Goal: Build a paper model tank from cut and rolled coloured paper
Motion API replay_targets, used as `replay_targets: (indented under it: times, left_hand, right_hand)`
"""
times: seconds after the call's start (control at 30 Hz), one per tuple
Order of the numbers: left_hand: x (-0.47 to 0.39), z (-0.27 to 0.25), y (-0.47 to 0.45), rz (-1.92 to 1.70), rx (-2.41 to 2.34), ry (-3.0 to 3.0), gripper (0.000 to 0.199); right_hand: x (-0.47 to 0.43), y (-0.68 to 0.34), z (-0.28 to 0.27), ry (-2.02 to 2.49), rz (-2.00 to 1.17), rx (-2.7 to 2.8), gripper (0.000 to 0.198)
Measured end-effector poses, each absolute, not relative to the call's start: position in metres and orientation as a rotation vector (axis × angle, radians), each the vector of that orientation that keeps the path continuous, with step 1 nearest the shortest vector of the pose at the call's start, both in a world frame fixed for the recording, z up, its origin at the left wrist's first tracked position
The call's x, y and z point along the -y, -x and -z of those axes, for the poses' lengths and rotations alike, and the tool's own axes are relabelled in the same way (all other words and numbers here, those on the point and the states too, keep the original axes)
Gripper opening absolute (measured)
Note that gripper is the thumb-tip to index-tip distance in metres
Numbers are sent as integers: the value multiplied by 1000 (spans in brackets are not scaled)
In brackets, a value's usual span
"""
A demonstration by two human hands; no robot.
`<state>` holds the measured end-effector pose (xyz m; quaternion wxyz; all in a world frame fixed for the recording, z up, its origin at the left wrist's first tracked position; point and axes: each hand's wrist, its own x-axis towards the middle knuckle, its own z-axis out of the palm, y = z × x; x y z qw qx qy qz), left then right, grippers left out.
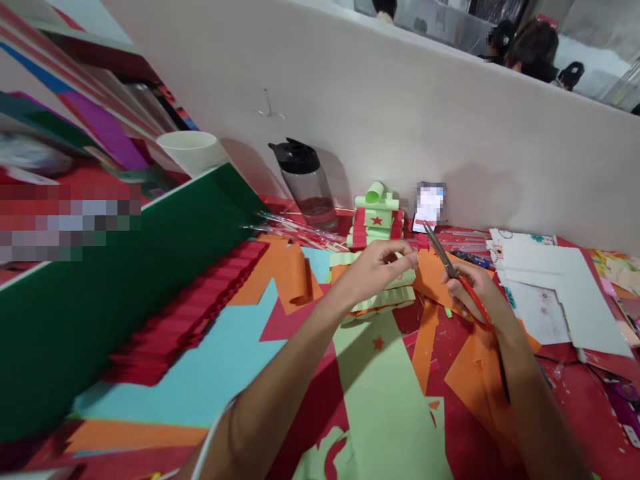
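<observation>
- Holds scissors (453,270) in the right hand (475,285), with fingers closed round the red handle and blades close together, pointing far and left.
- Lines up the blade tips with the near end of the phone (431,200), propped upright by the far wall (360,113); cannot tell the true gap.
- Hangs the left hand (383,267) over the pleated green-and-orange paper (380,303), half open, with fingers curled and thumb and fingertips close to one another; cannot tell of any scrap between them, nor of contact with the pleats.
- Leaves a gap between the two hands, with an orange sheet (431,277) lying below it.
- Has the paper model (376,220), with green and red rolls and a red star, just beyond the pleats, with little room between.
- Has a pale green sheet (370,387) on the near side of the pleats, with a small orange star (378,343) toward its far end.
- Is bounded on the left by a tall green board (150,247), with a red pleated bundle (200,310) just beside it, partly over a blue sheet (215,360).
- Has a bottle (305,187) at far left, near the wall.
- Meets white sheets (555,267) to the right of the scissors, with one stepped edge.
- Shows red table (460,433) in a strip left of the right forearm.
</observation>
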<state>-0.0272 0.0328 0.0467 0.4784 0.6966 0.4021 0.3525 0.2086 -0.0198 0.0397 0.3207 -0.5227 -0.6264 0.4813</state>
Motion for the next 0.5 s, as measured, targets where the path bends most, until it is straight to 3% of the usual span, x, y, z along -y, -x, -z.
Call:
replay_targets:
  times: [0.3, 0.5]
  left_hand:
    - [-29, -52, 31, -776, -1024, -1801, 25]
    - [-22, -55, 33, -407, -998, -2043, 28]
  right_hand:
    - [23, -230, -65, 1887, -721, 2153, 38]
    - [24, -238, -69, 2096, -560, 2486, 38]
